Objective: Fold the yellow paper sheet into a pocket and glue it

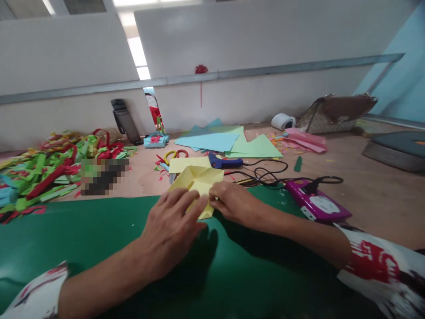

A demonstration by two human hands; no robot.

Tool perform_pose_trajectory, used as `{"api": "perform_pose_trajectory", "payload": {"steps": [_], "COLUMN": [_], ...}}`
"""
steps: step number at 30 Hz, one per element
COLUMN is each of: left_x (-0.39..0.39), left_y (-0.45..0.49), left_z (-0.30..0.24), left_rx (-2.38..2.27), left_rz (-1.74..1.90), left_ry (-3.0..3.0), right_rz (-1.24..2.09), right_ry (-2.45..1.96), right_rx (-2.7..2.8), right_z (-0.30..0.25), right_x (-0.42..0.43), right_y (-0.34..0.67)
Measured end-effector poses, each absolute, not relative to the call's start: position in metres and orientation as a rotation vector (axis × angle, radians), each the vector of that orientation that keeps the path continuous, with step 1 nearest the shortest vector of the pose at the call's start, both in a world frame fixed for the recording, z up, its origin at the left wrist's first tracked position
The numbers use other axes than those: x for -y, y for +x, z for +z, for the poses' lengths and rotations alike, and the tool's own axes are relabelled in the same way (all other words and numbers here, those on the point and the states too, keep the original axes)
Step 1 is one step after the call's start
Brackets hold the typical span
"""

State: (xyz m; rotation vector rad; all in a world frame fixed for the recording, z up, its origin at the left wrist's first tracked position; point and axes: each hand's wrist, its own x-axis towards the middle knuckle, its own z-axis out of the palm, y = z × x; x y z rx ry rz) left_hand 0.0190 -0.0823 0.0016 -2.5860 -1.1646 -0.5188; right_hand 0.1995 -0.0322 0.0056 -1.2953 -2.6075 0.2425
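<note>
A sheet of yellow paper (202, 175), folded with raised sides like a shallow box, sits at the far edge of the green mat. On its near left side are the curled fingers of my left hand (174, 226), gripping that edge with the thumb toward the middle. At the paper's right side, my right hand (235, 204) pinches the near corner between thumb and fingers. The fingertips of both hands are partly hidden. Just behind the folded paper lie a flat yellow sheet (184, 164) and a blue glue gun (227, 162).
Scissors (171, 156) lie behind the paper. A cord runs from the glue gun to a purple power strip (317, 201) at right. Coloured paper strips (49, 170) pile up at left near a dark bottle (126, 122). Blue and green sheets (212, 141) lie at the back.
</note>
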Motion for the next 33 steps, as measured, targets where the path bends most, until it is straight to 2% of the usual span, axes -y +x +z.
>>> {"api": "perform_pose_trajectory", "payload": {"steps": [6, 9, 14, 26, 33], "left_x": [0.05, 0.038, 0.031, 0.023, 0.018], "left_y": [0.036, 0.041, 0.038, 0.016, 0.012], "left_z": [0.036, 0.039, 0.039, 0.031, 0.031], "left_rx": [1.46, 1.65, 1.66, 2.007, 2.245], "left_rz": [-0.208, -0.2, -0.297, -0.678, -0.904], "left_ry": [-2.777, -2.918, -3.18, -3.357, -3.394], "right_rz": [0.158, 0.04, 0.04, 0.582, 0.608], "right_ry": [-1.165, -1.02, -0.804, -0.932, -0.826], "right_rx": [2.608, 2.525, 2.391, 2.277, 2.265], "right_z": [0.02, 0.017, 0.009, 0.006, -0.002], "right_x": [0.037, 0.033, 0.029, 0.029, 0.026], "right_y": [0.196, 0.199, 0.202, 0.209, 0.207]}}
